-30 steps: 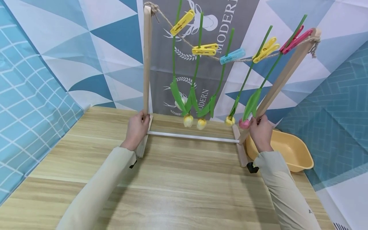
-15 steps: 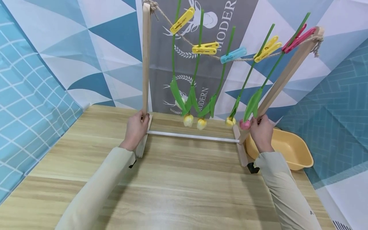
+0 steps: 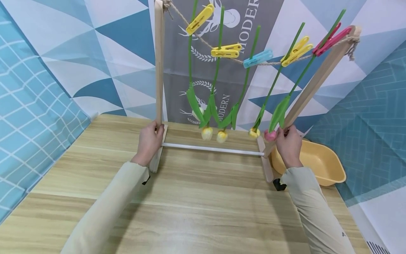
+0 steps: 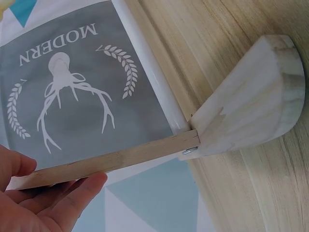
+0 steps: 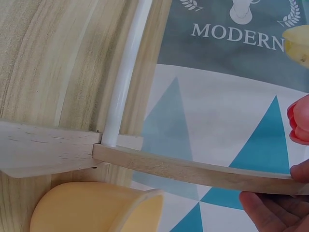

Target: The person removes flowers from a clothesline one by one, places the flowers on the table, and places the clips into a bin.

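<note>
A wooden rack stands on the table, with two uprights joined low down by a white rod (image 3: pixel 209 148). My left hand (image 3: pixel 149 141) grips the left upright (image 3: pixel 159 67) just above its foot. In the left wrist view, thumb and fingers lie on opposite sides of that post. The lower part of the right upright (image 3: pixel 317 81) is held by my right hand (image 3: pixel 289 145). Between the post tops sags a twine (image 3: pixel 236 60). Yellow, blue and red clothespins (image 3: pixel 226 51) pin several tulips to it, heads down; a pink tulip (image 3: pixel 270 136) hangs right beside my right hand.
A yellow plastic basin (image 3: pixel 320 162) stands on the wood-grain table (image 3: pixel 203 208), just right of the rack's right foot (image 3: pixel 267 169). Behind the rack hangs a patterned cloth (image 3: pixel 127 42). Blue tile-patterned sheeting (image 3: pixel 31 106) borders the left side.
In the head view the post tops, twine and clothespins sit slightly higher, with the tops a little farther apart. Both hands keep their grip on the uprights.
</note>
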The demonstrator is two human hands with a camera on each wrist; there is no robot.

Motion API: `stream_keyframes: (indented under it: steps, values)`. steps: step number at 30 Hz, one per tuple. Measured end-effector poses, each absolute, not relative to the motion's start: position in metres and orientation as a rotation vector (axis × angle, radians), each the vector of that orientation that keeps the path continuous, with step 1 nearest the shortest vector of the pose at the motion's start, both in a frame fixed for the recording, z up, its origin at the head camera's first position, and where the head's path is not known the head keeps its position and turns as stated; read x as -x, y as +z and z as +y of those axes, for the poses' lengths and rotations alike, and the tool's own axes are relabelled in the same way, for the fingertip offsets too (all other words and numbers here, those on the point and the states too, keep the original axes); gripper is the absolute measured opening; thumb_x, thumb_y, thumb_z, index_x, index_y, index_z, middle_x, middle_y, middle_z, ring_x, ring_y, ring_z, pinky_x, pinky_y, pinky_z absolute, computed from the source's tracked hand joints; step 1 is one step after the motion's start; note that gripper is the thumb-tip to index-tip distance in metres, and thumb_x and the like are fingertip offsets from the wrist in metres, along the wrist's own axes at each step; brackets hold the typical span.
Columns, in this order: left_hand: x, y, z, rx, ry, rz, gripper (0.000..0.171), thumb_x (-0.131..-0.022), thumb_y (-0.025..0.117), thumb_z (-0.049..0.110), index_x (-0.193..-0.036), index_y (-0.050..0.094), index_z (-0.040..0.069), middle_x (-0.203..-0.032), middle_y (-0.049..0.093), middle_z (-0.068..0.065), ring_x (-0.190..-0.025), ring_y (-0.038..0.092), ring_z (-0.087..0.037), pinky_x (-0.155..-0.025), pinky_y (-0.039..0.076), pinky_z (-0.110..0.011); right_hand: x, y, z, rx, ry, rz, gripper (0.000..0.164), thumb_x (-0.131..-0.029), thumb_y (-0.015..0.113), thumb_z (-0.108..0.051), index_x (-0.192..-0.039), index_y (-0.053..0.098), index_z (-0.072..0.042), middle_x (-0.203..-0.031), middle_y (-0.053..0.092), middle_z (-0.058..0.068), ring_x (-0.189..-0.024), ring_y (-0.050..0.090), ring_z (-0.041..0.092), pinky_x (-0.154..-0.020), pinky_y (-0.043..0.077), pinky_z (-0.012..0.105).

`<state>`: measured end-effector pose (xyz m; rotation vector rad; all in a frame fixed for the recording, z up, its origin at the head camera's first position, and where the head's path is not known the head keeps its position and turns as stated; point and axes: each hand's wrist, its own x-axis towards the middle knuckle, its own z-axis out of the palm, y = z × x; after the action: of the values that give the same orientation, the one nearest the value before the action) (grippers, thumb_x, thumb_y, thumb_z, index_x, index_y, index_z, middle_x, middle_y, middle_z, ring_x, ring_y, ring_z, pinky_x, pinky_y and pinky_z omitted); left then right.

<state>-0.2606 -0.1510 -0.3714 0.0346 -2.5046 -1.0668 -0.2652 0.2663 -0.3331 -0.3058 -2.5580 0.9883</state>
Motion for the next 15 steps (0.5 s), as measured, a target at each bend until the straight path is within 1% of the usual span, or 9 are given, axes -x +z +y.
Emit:
stream_keyframes:
  steps: [4, 7, 10, 12, 15]
  values:
    - [0.2605, -0.3724, -0.1513, -0.038, -1.063, -2.5, 0.027, -0.098, 0.045, 0.022, -0.088, 0.058, 0.001, -0.081, 0.063, -0.019, -0.054, 0.046, -0.021, -0.046, 0.036, -0.026, 0.2644, -0.3335, 0.2659, 0.293, 1.001, -2.543, 0.043, -0.098, 0.041, -0.03, -0.125, 0.047, 0.004, -0.106, 0.061, 0.025, -0.086, 0.063, 0.033, -0.055, 0.042, 0.015]
    - [0.2598, -0.373, -0.1519, -0.025, -1.062, -2.504, 0.028, -0.098, 0.044, 0.024, -0.09, 0.059, 0.002, -0.087, 0.066, -0.02, -0.059, 0.051, -0.023, -0.049, 0.038, -0.027, 0.2633, -0.3346, 0.2656, 0.294, 1.029, -2.509, 0.042, -0.098, 0.043, -0.03, -0.126, 0.048, 0.002, -0.108, 0.061, 0.024, -0.09, 0.063, 0.033, -0.058, 0.042, 0.015]
    - [0.2596, -0.3736, -0.1529, -0.015, -1.076, -2.509, 0.029, -0.098, 0.044, 0.026, -0.095, 0.06, 0.003, -0.097, 0.067, -0.02, -0.07, 0.058, -0.026, -0.053, 0.042, -0.029, 0.2616, -0.3362, 0.2655, 0.307, 1.061, -2.471, 0.042, -0.097, 0.045, -0.03, -0.128, 0.048, -0.002, -0.11, 0.062, 0.021, -0.095, 0.062, 0.031, -0.064, 0.045, 0.018]
    - [0.2593, -0.3743, -0.1537, -0.008, -1.097, -2.508, 0.029, -0.099, 0.044, 0.028, -0.097, 0.06, 0.003, -0.101, 0.067, -0.019, -0.077, 0.061, -0.028, -0.057, 0.045, -0.033, 0.2599, -0.337, 0.2654, 0.32, 1.079, -2.449, 0.043, -0.096, 0.045, -0.031, -0.129, 0.048, -0.005, -0.112, 0.063, 0.019, -0.098, 0.062, 0.029, -0.069, 0.048, 0.022]
    - [0.2586, -0.3754, -0.1549, 0.007, -1.138, -2.499, 0.03, -0.098, 0.044, 0.03, -0.102, 0.06, 0.005, -0.106, 0.066, -0.019, -0.093, 0.064, -0.031, -0.067, 0.052, -0.039, 0.2555, -0.3367, 0.2648, 0.338, 1.114, -2.427, 0.046, -0.095, 0.046, -0.034, -0.133, 0.047, -0.008, -0.116, 0.062, 0.016, -0.102, 0.06, 0.026, -0.076, 0.05, 0.027]
